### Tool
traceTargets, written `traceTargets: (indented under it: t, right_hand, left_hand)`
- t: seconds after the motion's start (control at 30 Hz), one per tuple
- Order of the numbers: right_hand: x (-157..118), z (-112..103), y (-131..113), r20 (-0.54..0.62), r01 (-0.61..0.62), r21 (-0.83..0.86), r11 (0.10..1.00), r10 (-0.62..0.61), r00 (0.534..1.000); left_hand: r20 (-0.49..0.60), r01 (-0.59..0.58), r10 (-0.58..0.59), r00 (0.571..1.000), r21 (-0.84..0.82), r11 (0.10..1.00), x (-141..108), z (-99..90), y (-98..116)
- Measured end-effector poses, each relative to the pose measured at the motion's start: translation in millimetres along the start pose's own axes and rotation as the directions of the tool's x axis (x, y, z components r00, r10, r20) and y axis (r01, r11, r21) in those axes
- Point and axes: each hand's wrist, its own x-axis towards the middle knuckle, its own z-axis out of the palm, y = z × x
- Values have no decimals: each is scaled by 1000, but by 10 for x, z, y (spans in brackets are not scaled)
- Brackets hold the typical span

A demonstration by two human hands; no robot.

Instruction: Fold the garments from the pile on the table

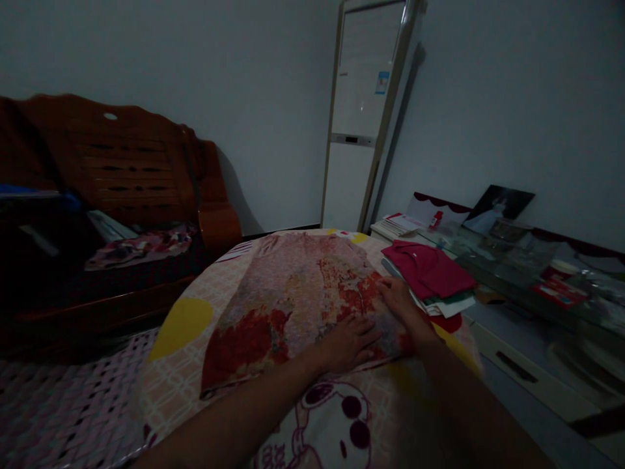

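My left hand (347, 342) lies spread on the red-and-pink garment (263, 332), laid flat across the round counter (170, 368); my right hand (396, 298) rests at its right side, fingers slightly bent, though I cannot tell whether they pinch fabric. A yellow-patched cover (183, 322) with a cartoon face dresses the counter, folded clothes (432, 268) at its right edge. Around me stand a wooden bench (131, 163), a tall white cabinet-like appliance (356, 107) and a glass-topped unit (510, 267)

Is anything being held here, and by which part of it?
The left grip lies flat on the pink-and-red patterned fabric, holding nothing. The right grip touches the fabric's right side; whether it pinches any there cannot be told.
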Motion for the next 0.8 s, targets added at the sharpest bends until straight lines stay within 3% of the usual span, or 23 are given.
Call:
traceTargets:
  t: [0.23,0.4,0.67,0.8]
  right_hand:
    - [871,263,259,-46,-166,-330,929,160,986]
    - [1348,386,372,-58,-253,-416,874,252,966]
    - [1806,691,517,-18,-362,-475,802,402,915]
    - [1960,723,520,8,-358,-478,802,411,912]
  left_hand:
    - [30,32,-31,999,-30,999,11,4,43]
    - [21,27,-26,999,-58,998,-8,-57,74]
    - [63,34,-26,998,-127,991,-9,-88,82]
    - [44,37,-31,999,-140,989,-21,-65,82]
